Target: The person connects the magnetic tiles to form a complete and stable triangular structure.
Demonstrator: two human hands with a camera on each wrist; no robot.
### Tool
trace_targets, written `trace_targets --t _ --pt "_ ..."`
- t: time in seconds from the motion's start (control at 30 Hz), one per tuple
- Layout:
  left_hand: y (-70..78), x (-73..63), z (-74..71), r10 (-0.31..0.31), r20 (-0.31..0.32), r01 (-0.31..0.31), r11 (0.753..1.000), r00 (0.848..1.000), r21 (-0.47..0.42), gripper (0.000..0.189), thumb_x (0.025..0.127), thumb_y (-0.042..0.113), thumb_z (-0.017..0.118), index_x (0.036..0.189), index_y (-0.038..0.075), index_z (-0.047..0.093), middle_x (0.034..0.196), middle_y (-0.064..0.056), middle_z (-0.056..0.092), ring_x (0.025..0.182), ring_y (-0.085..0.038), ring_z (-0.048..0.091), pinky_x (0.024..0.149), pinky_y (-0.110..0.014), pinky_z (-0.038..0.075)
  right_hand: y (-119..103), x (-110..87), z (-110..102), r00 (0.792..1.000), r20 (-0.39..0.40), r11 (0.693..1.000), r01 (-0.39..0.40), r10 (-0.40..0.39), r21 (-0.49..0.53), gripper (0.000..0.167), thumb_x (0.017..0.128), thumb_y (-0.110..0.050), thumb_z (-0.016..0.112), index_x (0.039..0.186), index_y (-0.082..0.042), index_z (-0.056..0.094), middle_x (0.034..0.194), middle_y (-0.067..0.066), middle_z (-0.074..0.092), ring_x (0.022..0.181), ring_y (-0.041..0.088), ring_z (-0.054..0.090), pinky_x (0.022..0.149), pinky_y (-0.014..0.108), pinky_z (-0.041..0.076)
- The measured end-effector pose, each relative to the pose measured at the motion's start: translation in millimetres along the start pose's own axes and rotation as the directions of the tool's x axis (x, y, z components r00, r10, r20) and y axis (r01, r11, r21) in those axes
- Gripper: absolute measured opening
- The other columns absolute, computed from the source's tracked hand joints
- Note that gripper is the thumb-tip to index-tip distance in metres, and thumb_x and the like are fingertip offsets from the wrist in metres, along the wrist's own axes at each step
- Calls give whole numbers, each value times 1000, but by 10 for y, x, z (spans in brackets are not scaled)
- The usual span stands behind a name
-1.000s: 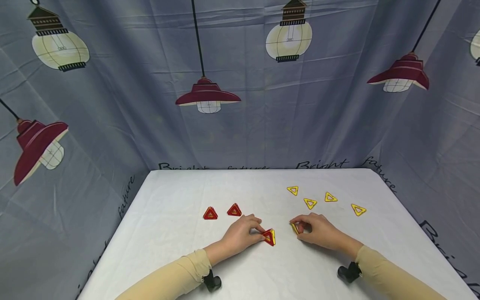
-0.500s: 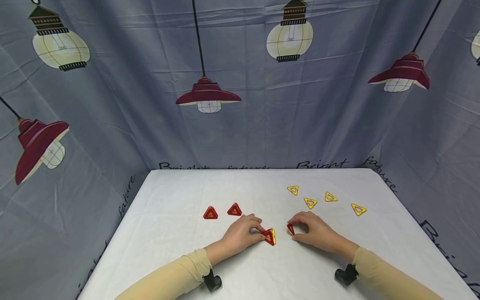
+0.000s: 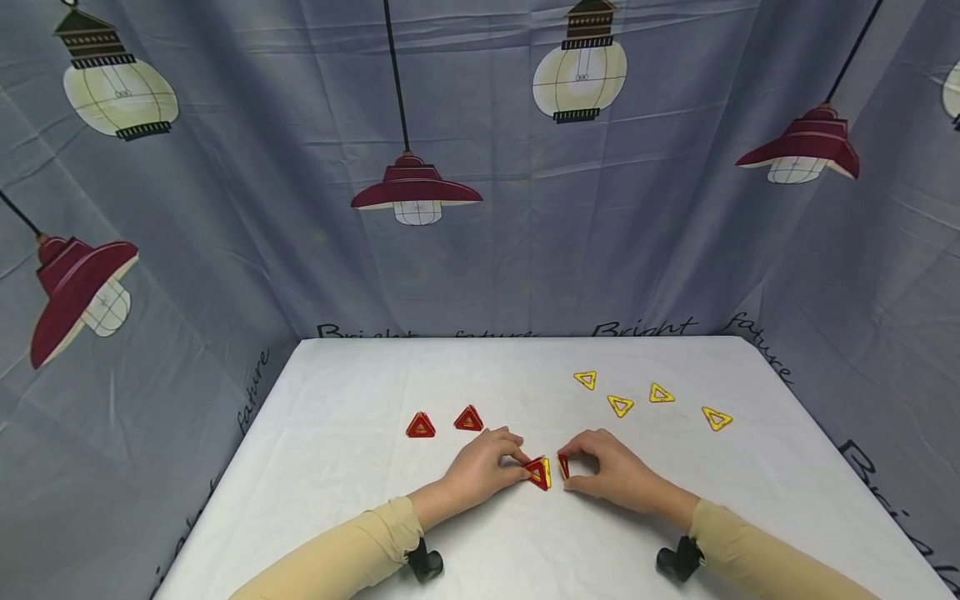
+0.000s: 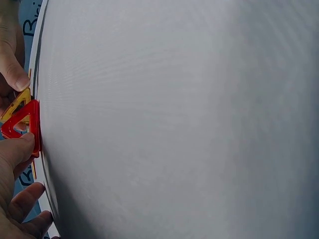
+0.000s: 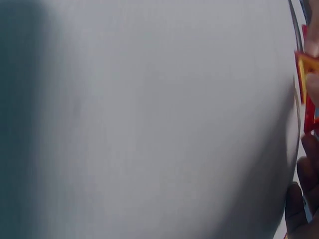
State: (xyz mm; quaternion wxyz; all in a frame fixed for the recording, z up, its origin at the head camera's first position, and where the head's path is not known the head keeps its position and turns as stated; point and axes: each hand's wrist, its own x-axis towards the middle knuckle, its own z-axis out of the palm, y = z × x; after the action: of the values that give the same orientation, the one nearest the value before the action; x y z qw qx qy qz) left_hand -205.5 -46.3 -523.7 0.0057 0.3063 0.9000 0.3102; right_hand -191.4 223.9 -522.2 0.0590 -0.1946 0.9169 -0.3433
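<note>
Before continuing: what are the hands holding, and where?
Left hand: red-yellow assembly, by its left side. Right hand: separate triangle, by near and far ends.

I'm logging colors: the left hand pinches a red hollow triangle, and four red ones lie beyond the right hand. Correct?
Not quite: the four hollow triangles beyond the right hand are yellow, not red, as the head view shows. The left hand does pinch a red hollow triangle.

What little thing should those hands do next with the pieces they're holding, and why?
Probably bring the right hand slightly left so its triangle meets the red-and-yellow piece in the left hand. The fingers of each hand pinch one piece, and the head view shows only a narrow gap between the two.
</note>
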Motion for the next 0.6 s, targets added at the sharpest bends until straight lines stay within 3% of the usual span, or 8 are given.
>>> trace_targets --t 0.33,0.6 --pt "-10 3 5 4 -5 -4 1000 1000 0 14 91 25 80 103 18 81 129 -3 69 134 -28 55 116 -50 35 -172 22 173 994 -39 995 -97 97 14 43 78 -36 90 117 -28 72 111 -19 63 107 8 55 96 41 51" --pt "-31 13 18 7 -1 -7 1000 1000 -10 12 91 24 80 101 19 81 129 -3 69 134 -29 54 116 -51 34 -212 51 226 996 -48 997 -80 79 -16 43 77 -34 91 115 -28 72 107 -20 63 108 9 55 97 42 51"
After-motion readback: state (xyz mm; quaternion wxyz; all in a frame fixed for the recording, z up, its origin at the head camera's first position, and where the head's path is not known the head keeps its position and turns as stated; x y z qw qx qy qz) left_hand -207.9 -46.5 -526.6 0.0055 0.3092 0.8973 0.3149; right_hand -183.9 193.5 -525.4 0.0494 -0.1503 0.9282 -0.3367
